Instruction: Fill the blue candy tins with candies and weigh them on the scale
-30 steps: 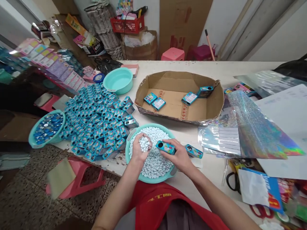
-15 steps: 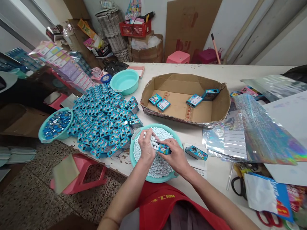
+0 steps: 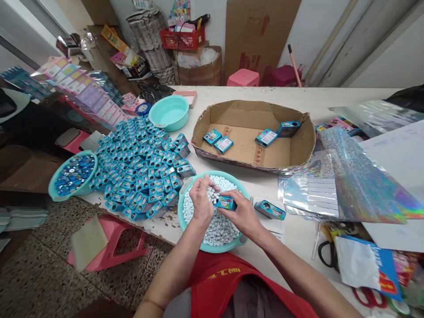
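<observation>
My left hand (image 3: 202,201) is cupped around a small heap of white candy pellets (image 3: 212,194). Pinched in the fingers of my right hand (image 3: 243,214) is a small blue candy box (image 3: 225,202), its end turned toward those pellets. Both hands are over a mint-green basin (image 3: 183,221) full of the same pellets (image 3: 218,227). Just right of the basin another blue box (image 3: 270,210) lies on a white pad, a round hole in its end. Dense rows of blue boxes (image 3: 142,168) with holes facing up cover the table to the left.
Beyond the basin stands a shallow cardboard tray (image 3: 245,157) with several blue boxes in it. A green basin (image 3: 169,112) sits behind; another basin (image 3: 53,179) holds blue and silver pieces at far left. Holographic sheets (image 3: 357,176) and black-handled scissors (image 3: 327,254) lie on the right.
The view has shifted slightly, so the surroundings sit a little further left. The box in my right hand has risen slightly beside my left palm. Both hands keep their hold.
</observation>
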### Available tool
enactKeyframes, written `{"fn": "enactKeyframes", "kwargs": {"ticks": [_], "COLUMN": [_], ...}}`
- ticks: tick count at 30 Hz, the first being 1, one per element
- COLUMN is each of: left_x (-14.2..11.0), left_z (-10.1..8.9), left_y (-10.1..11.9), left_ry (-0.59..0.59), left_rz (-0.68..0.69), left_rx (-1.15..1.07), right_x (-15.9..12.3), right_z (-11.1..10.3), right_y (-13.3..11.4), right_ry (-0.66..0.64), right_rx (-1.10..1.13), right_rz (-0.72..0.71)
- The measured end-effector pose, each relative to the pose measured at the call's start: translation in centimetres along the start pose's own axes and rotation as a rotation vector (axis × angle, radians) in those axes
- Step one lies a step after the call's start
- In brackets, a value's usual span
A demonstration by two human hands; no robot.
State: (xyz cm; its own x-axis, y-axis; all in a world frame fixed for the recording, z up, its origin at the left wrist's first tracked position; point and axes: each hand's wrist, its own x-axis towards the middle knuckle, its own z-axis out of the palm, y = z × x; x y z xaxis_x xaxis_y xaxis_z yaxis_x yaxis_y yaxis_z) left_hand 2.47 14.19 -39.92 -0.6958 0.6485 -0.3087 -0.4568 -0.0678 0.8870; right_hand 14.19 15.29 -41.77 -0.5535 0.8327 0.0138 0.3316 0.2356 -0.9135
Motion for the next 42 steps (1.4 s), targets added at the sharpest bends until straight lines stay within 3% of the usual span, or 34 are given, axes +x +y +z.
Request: {"fn": "enactKeyframes", "kwargs": {"ticks": [7,32,35,39,42], "left_x": [0.0,-0.2,-0.2,-0.6,-0.6], "left_z": [0.1,0.7,0.7,1.0,0.9], "left_y": [0.1,0.3,0.0,0.1,0.9], "left_ry": [-0.014,-0.049,-0.111,-0.109,-0.198], "left_rz": [0.058,0.019,0.004,0.003,0.004], "left_rx": [0.019,0.060,0.058,0.045,0.024], "right_x": [0.1,-0.1,0.0,0.1,-0.2], "right_z": [-0.1,-0.6,-0.5,-0.5,-1.0], "right_y": [-0.3,-0.3,-0.3,-0.4,-0.5], "right_ry": [0.053,0.075,0.074,0.085,0.099], "right_rx": [0.006,-0.009,0.007,0.018,0.041], "right_rz": [0.052,0.057,0.052,0.075,0.053]}}
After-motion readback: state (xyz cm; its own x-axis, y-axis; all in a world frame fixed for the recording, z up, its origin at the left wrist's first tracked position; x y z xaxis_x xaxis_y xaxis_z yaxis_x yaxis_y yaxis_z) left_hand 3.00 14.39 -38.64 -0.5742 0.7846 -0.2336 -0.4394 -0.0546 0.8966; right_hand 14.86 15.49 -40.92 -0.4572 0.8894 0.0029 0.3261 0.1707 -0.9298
